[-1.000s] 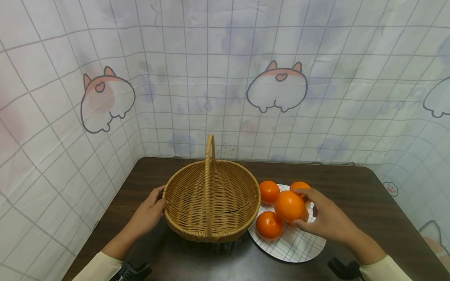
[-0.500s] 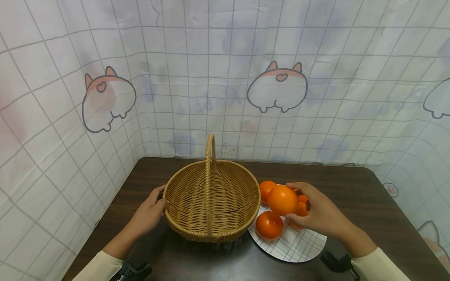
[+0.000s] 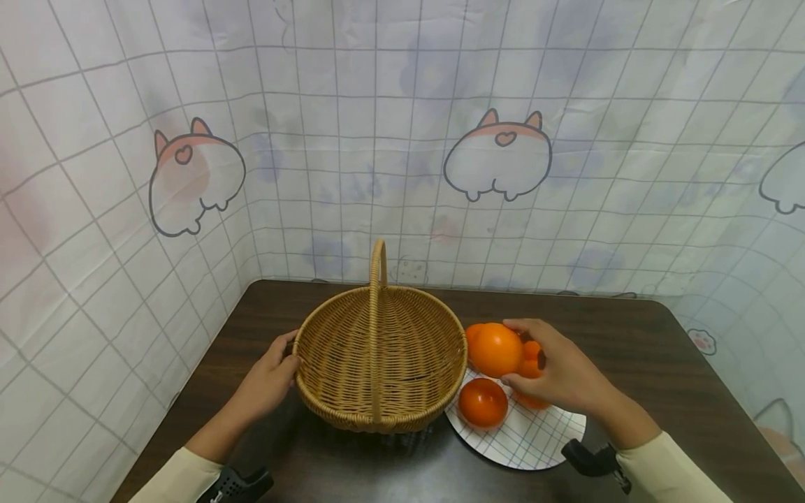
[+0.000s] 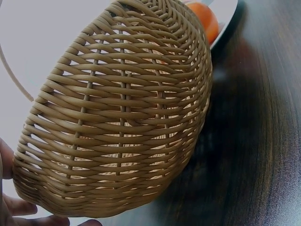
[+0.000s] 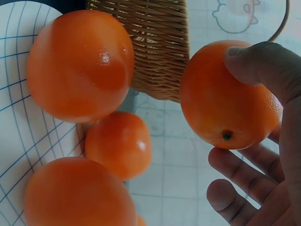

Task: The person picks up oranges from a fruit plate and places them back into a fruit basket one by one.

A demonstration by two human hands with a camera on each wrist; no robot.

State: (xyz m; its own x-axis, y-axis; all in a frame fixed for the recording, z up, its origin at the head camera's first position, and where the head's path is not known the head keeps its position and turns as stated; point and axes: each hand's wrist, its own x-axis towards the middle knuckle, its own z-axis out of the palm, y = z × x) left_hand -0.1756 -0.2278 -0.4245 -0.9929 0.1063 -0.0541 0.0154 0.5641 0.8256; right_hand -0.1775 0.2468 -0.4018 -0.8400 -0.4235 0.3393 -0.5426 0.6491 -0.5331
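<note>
In the head view a wicker basket [image 3: 402, 363] with a tall hoop handle stands at the middle of the table, its inside bare. My left hand [image 3: 272, 374] grips the left rim, thumb in front and fingers behind. To the right, my right hand [image 3: 569, 370] holds an orange [image 3: 497, 349] above a round checked plate [image 3: 525, 447], close to the basket's right rim. The right wrist view shows thumb and fingers around this orange [image 5: 228, 99], its green stem spot facing down. A redder orange fruit [image 3: 483, 403] lies on the plate's near left part.
Several more orange fruits sit on the plate, partly hidden behind the right hand and the held orange; one [image 5: 120, 145] shows in the right wrist view. The dark wood table [image 3: 629, 349] backs onto a checked cloth wall [image 3: 409, 175]. Black wrist straps show below both hands.
My right hand has carried the orange up and left, from over the plate's middle toward the basket. The left hand and the basket have stayed in place.
</note>
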